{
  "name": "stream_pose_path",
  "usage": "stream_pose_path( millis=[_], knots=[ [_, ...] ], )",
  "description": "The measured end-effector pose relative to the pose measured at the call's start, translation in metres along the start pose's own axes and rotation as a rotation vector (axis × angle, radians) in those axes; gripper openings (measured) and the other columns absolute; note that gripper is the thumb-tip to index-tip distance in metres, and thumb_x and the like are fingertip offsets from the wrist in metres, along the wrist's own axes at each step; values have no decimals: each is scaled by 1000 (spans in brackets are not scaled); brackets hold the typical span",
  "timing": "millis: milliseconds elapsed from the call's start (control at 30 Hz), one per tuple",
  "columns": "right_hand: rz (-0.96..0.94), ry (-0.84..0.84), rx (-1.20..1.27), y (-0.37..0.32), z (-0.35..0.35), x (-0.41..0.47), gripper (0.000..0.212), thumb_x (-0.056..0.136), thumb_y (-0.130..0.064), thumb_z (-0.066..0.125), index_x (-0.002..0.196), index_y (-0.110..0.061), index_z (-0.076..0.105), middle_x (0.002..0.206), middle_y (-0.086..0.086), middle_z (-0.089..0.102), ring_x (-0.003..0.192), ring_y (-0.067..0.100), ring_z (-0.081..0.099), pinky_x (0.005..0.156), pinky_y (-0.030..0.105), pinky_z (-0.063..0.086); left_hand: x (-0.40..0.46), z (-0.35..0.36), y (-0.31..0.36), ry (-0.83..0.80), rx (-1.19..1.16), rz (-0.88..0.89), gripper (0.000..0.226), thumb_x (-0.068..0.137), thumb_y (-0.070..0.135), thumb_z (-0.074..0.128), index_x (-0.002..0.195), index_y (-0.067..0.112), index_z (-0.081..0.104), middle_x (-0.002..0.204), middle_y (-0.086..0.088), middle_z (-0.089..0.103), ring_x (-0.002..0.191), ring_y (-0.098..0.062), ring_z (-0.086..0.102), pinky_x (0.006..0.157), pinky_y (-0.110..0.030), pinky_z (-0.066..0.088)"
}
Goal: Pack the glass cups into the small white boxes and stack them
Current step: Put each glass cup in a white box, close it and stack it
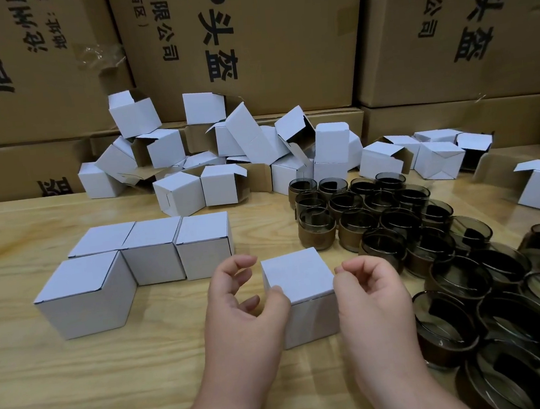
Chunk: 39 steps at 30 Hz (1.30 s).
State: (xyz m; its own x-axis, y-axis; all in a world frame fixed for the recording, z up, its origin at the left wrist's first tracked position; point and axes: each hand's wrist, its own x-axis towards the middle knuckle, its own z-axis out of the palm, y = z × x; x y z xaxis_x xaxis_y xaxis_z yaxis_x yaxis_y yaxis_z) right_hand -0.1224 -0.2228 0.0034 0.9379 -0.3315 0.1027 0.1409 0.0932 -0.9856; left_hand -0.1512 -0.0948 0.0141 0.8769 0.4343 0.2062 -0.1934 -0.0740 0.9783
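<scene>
Glass cups (432,240), dark and smoky, crowd the right half of the wooden table (65,392), well behind which rises a wall of big brown cartons (261,38). A jumble of open small white boxes (223,152) lies heaped against those cartons. Four closed boxes (153,250) sit touching in a group at left. One closed box (298,284) stands on the table between both hands. The left hand (243,310) has its thumb against the box's near-left corner, its fingers curled loosely above. The right hand (371,297), fingers bent, touches the box's right edge with its fingertips.
</scene>
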Motion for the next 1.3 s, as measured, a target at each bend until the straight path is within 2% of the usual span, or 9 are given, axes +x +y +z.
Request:
stream_pose_path(
  millis=[233, 367, 567, 700, 800, 933, 1067, 1200, 1300],
  knots=[
    [-39, -22, -39, -5, 1, -2, 22, 84, -3, 62, 91, -24, 65, 84, -12, 70, 63, -5, 58, 57, 8, 45, 1, 1, -2, -12, 9, 28, 39, 69, 32, 65, 98, 56, 56, 117, 18, 63, 107, 8, 59, 92, -27, 50],
    [-23, -21, -48, -6, 1, -3, 20, 85, -6, 61, 91, -25, 65, 85, -12, 71, 67, -4, 59, 58, 10, 45, 3, 1, -8, -47, -31, -4, 36, 76, 29, 66, 106, 46, 57, 119, 19, 63, 103, 9, 61, 83, -18, 47],
    [19, -19, -47, -7, 0, -3, 15, 90, -12, 60, 93, -26, 64, 76, -22, 68, 61, -9, 56, 63, 26, 43, 6, 0, -12, -73, -96, -48, 37, 94, 4, 63, 114, 34, 57, 117, 13, 68, 100, 6, 65, 73, -6, 48],
    [-73, -31, -142, -9, 0, -8, 19, 91, -12, 58, 92, -29, 63, 88, -19, 68, 72, -8, 60, 65, 23, 44, 7, 2, -11, -70, -140, -67, 35, 93, 5, 65, 115, 32, 57, 118, 10, 69, 99, 3, 67, 73, -10, 50],
    [-214, -103, -337, -10, 2, -16, 16, 89, -27, 60, 98, -40, 61, 108, -20, 60, 88, -7, 60, 69, 19, 44, 8, 2, -9, -66, -182, -87, 34, 82, 17, 68, 112, 31, 59, 114, 9, 69, 97, 0, 68, 72, -13, 51],
    [-240, -258, -602, -10, 4, -23, 41, 75, -52, 63, 113, -50, 48, 118, -29, 40, 99, -13, 45, 79, 9, 36, 13, 1, -8, -79, -225, -157, 25, 77, 24, 66, 101, 29, 67, 97, 10, 73, 87, -7, 69, 74, -23, 55],
    [-253, -234, -736, -11, 7, -28, 72, 62, -63, 75, 126, -53, 44, 119, -25, 39, 94, -16, 32, 87, 26, 38, 15, 1, -9, -85, -287, -213, 14, 94, 11, 61, 101, 21, 68, 89, 4, 69, 85, -14, 64, 80, -36, 54],
    [-185, -51, -589, -11, 8, -28, 68, 55, -69, 66, 120, -53, 53, 108, -22, 58, 93, 3, 56, 83, 36, 48, 17, 0, -7, -75, -366, -218, 12, 91, 20, 57, 95, 24, 67, 89, 6, 73, 82, -7, 66, 74, -27, 55],
    [-185, 72, -279, -23, 2, -27, 39, 63, -64, 63, 102, -59, 62, 96, -33, 63, 86, -12, 61, 80, 37, 53, 20, -1, -12, -82, -303, -212, 20, 88, 31, 49, 90, 37, 68, 85, 12, 72, 80, -9, 64, 74, -30, 49]
  ],
)
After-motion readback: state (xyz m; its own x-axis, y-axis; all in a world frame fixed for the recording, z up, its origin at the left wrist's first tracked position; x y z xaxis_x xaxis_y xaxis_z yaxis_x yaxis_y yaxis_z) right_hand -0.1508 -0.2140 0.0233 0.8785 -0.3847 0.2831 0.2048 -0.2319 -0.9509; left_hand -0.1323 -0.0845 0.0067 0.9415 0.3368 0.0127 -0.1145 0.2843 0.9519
